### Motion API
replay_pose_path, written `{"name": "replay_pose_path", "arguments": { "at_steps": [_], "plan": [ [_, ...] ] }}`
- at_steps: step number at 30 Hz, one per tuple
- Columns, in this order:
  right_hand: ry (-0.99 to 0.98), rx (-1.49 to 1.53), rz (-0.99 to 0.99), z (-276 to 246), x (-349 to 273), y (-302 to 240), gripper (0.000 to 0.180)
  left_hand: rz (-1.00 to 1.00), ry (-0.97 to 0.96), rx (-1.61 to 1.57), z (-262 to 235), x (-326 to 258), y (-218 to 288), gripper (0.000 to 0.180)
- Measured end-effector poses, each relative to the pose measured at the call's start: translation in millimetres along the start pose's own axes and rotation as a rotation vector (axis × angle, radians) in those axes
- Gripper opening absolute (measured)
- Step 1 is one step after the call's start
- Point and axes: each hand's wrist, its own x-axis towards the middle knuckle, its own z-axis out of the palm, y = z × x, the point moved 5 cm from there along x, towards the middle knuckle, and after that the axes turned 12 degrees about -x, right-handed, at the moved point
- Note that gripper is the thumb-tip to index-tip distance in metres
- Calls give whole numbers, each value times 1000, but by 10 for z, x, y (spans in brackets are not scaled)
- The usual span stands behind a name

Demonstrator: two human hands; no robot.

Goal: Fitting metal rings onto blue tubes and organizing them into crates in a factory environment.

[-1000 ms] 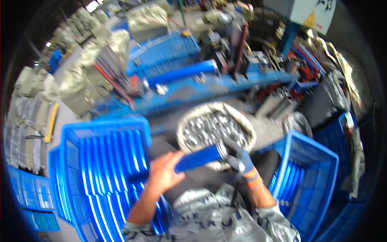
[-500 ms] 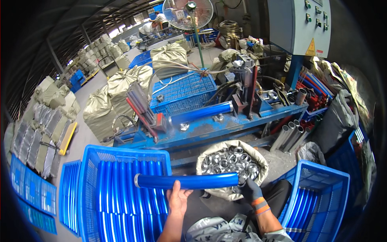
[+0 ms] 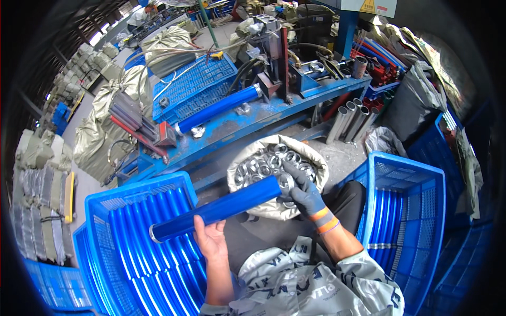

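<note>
A shiny blue tube (image 3: pixel 221 206) slants across my lap, its right end higher in the picture, with a silver metal ring on its left end. My left hand (image 3: pixel 211 238), bare, grips the tube from below near its middle. At the tube's right end, my gloved right hand (image 3: pixel 304 190) pinches a silver metal ring (image 3: pixel 285 184) against the opening. Whether this ring is seated in the tube cannot be made out. Just behind, an open fabric sack (image 3: pixel 317 156) holds many similar loose rings (image 3: pixel 263 167).
A blue basket (image 3: pixel 95 199) full of blue tubes stands at my left, another basket (image 3: pixel 435 176) with tubes at my right. Ahead is a blue steel bench (image 3: pixel 224 138) with a second blue tube (image 3: pixel 219 109) lying between its fixtures. Grey pipes (image 3: pixel 348 120) stand beside it.
My view has tipped downward and to the right. The held tube has gone from nearly level to slanting. The ring in my right hand now shows clearly at the tube's right end.
</note>
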Motion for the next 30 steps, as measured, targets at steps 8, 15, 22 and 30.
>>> {"name": "replay_pose_path", "arguments": {
  "at_steps": [8, 15, 22, 30],
  "plan": [
    [54, -339, -99, -270, 115, 55, 70, 25, -37, -4, -98, 75, -49, 48],
    [-10, -153, 5, -466, 107, 340, 78, 53, -27, -42, -26, 94, -149, 41],
    [117, -310, -117, -358, 236, 447, 82, 27, -6, 75, -30, 57, -312, 46],
    [89, -722, -197, 55, 186, 17, 82, 54, 21, 90, -91, 87, -338, 45]
  ]
}}
